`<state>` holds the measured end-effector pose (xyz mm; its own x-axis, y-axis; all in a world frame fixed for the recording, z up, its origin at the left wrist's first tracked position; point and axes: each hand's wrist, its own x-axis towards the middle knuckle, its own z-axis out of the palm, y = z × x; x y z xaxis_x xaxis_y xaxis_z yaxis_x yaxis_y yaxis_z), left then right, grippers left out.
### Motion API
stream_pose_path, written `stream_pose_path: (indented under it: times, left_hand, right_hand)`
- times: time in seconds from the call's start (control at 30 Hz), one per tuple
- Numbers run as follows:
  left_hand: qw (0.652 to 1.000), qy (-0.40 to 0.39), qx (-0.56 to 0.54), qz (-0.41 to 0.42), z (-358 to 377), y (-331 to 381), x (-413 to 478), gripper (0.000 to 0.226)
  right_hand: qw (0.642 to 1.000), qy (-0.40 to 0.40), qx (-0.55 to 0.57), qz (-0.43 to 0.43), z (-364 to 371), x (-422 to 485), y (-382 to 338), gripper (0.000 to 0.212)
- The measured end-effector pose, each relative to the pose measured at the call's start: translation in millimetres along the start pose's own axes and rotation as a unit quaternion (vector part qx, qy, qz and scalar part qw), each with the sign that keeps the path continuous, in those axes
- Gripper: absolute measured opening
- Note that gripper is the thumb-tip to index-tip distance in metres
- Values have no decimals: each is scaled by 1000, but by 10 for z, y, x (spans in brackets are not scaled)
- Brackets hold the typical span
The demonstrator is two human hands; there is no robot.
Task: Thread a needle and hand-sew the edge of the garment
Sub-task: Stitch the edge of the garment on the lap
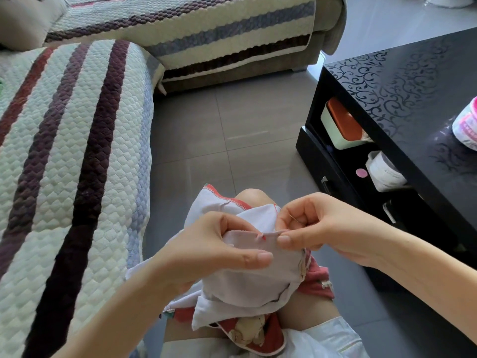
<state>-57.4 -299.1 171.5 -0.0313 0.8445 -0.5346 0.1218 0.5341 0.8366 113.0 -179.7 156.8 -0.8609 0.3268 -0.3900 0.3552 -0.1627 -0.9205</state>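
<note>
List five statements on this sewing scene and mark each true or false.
1. The left hand grips the pale garment. True.
2. The right hand rests idle on the black table. False: it is at the garment's folded edge, pinching the needle.
3. The thread at the edge is red. True.
4. The garment is spread over the striped sofa. False: it lies on the person's lap, held up by both hands.
5. A pink and white container stands on the table. True.
</note>
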Motion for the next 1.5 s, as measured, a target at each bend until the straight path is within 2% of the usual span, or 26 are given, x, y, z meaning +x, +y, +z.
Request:
stream_pose_path:
  times: [0.17,0.33,0.47,0.5,0.7,0.93,1.03,1.1,1.2,1.27,1.33,1.37,1.43,1.5]
  left_hand:
    - [999,32,-21,15,118,52,-8,9]
    - [1000,23,8,12,134,85,-15,13]
    - [998,47,44,24,138,114,-24,14]
    - [996,56,62,31,135,114,-22,16]
    - [991,46,112,48,118,126,5,18]
    - [994,-14,103,12,138,129,33,19]
    - [995,-25,94,11,117,117,48,15]
    - [995,-35,90,10,116,100,51,21]
    - [996,-52,68,10,127,61,66,39]
    - [998,-54,43,15,130,31,89,54]
    - [998,-53,28,16,117,14,110,60]
    - [998,-55,22,13,110,14,117,55]
    - [998,-55,0,10,97,24,120,29]
    - [998,-48,-28,20,99,31,126,23]
  right_hand:
    - [999,-30,-16,24,-18,26,-103,12]
    - [999,-34,1,30,-87,36,-193,14]
    - [996,-28,-81,33,-68,42,-205,39]
    - [994,-32,-98,35,-46,33,-209,40]
    - [992,-49,-114,38,-13,-2,-238,19]
    - [994,-79,-3,79,-88,65,-229,11]
    - [997,-43,-45,54,-97,43,-238,14]
    - [993,28,-119,-8,-83,49,-248,16]
    - [963,118,-214,-114,-56,93,-270,17]
    - [964,125,-188,-138,-64,105,-290,17]
    - [978,108,-126,-123,-80,88,-325,11]
    - [985,99,-98,-106,-97,82,-334,10]
    - [990,100,-61,-84,-140,96,-315,13]
    - [988,118,-50,-80,-166,145,-295,17]
